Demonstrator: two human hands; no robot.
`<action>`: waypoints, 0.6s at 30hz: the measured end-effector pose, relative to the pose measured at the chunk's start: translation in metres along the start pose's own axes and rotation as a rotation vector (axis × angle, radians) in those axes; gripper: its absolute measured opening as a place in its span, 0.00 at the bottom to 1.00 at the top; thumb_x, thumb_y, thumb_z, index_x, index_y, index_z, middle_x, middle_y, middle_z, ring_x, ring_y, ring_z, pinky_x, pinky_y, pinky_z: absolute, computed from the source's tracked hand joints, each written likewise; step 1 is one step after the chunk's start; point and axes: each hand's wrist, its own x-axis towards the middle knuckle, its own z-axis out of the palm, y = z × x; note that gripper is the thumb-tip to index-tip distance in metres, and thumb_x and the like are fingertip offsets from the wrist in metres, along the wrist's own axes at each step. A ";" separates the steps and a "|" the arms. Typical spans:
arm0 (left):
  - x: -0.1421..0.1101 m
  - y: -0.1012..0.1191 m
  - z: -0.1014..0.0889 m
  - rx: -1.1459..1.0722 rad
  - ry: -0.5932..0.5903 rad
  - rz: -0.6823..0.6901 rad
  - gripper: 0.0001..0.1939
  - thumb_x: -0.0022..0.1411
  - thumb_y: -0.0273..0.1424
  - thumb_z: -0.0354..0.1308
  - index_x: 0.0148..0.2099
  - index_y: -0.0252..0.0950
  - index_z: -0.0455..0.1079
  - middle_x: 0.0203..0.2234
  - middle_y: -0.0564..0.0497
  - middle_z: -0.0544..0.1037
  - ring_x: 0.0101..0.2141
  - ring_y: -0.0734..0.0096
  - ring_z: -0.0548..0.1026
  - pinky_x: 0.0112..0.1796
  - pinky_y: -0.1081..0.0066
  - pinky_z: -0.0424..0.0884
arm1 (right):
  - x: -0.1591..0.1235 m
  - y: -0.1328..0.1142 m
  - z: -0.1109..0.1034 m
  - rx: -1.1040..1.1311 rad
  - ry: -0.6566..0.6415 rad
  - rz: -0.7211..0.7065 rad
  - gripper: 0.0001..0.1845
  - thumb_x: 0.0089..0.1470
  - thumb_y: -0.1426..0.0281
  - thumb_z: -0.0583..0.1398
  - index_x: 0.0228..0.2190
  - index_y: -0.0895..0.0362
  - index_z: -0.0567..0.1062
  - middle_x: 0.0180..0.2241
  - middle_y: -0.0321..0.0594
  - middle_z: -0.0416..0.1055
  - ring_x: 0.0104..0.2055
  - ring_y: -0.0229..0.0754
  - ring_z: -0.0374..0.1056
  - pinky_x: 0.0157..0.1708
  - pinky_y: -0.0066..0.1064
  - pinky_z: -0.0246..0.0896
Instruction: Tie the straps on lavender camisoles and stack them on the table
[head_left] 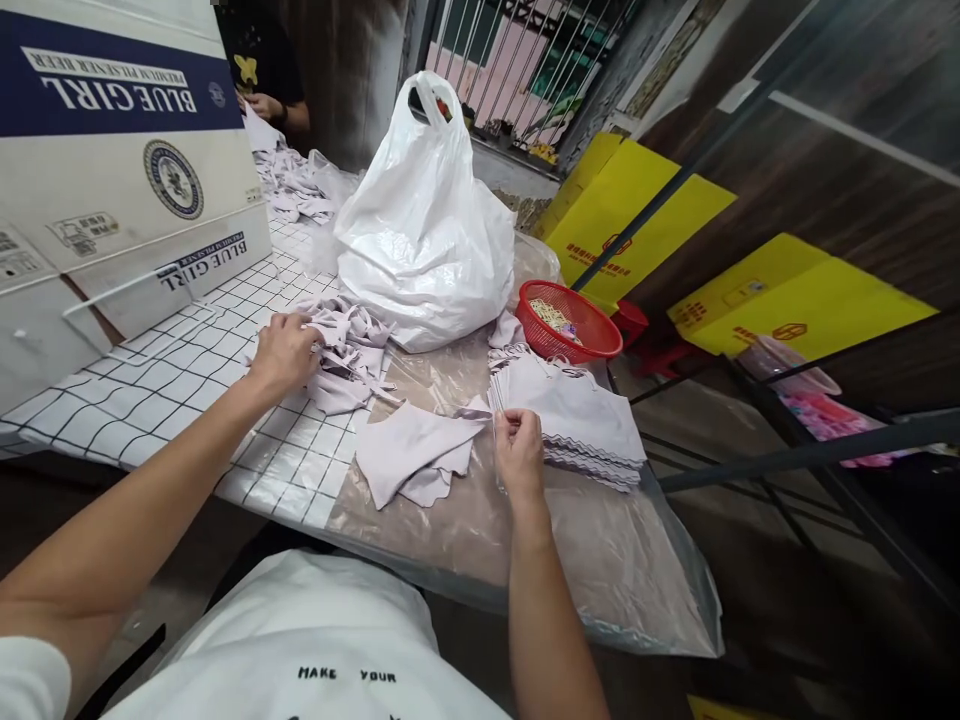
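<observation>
My left hand has its fingers curled into a loose heap of pale lilac fabric pieces, gripping some of the cloth; the fingertips are partly hidden. In front of my body lies one folded lilac garment piece, shaped like underwear, whose narrow end reaches toward my right hand. That hand is closed in a pinch at the left edge of a neat stack of lilac pieces with wavy edges. What the pinch holds is too small to make out; thin strands hang below it.
A white plastic bag stands behind the heap. A red basket with small pale items sits behind the stack. At left is a large beer carton. Clear plastic sheeting covers the table's right side. Across the table, a person's hand handles similar cloth.
</observation>
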 end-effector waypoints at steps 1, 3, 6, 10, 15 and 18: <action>-0.011 0.008 0.003 -0.061 -0.001 0.068 0.07 0.61 0.29 0.55 0.40 0.35 0.72 0.47 0.40 0.72 0.52 0.46 0.67 0.49 0.50 0.69 | -0.008 0.005 -0.001 0.001 -0.052 0.008 0.11 0.58 0.59 0.55 0.32 0.54 0.66 0.34 0.43 0.67 0.32 0.44 0.63 0.37 0.38 0.63; -0.040 0.031 0.011 -0.227 -0.052 0.280 0.08 0.64 0.31 0.52 0.42 0.36 0.71 0.43 0.42 0.72 0.46 0.55 0.71 0.44 0.57 0.71 | -0.025 0.010 -0.005 0.025 -0.222 -0.037 0.12 0.59 0.59 0.56 0.35 0.54 0.69 0.36 0.44 0.68 0.34 0.44 0.65 0.38 0.38 0.64; -0.083 0.068 0.028 -0.318 -0.284 0.595 0.12 0.63 0.38 0.57 0.45 0.36 0.70 0.42 0.44 0.73 0.41 0.59 0.71 0.41 0.61 0.70 | -0.051 0.010 -0.005 0.045 -0.449 -0.124 0.13 0.55 0.59 0.62 0.37 0.54 0.71 0.38 0.43 0.69 0.39 0.46 0.67 0.41 0.37 0.66; -0.095 0.087 0.040 -0.269 -0.396 0.597 0.08 0.65 0.33 0.55 0.35 0.36 0.70 0.35 0.45 0.74 0.37 0.61 0.70 0.37 0.65 0.67 | -0.061 0.005 0.002 -0.009 -0.467 -0.156 0.05 0.57 0.67 0.60 0.36 0.54 0.73 0.36 0.43 0.68 0.40 0.47 0.67 0.43 0.39 0.65; -0.067 0.076 -0.007 -0.672 -0.429 0.262 0.16 0.66 0.41 0.53 0.32 0.35 0.70 0.24 0.51 0.72 0.26 0.71 0.68 0.27 0.73 0.63 | -0.043 -0.006 -0.014 0.103 -0.385 -0.110 0.08 0.59 0.69 0.56 0.30 0.54 0.73 0.33 0.42 0.68 0.38 0.46 0.67 0.40 0.37 0.65; -0.062 0.077 -0.046 -0.950 -0.543 -0.033 0.20 0.59 0.49 0.58 0.31 0.35 0.70 0.20 0.53 0.70 0.19 0.75 0.65 0.19 0.76 0.58 | -0.029 -0.016 -0.035 0.295 -0.394 -0.026 0.10 0.61 0.63 0.56 0.31 0.54 0.72 0.31 0.38 0.69 0.33 0.42 0.67 0.34 0.33 0.65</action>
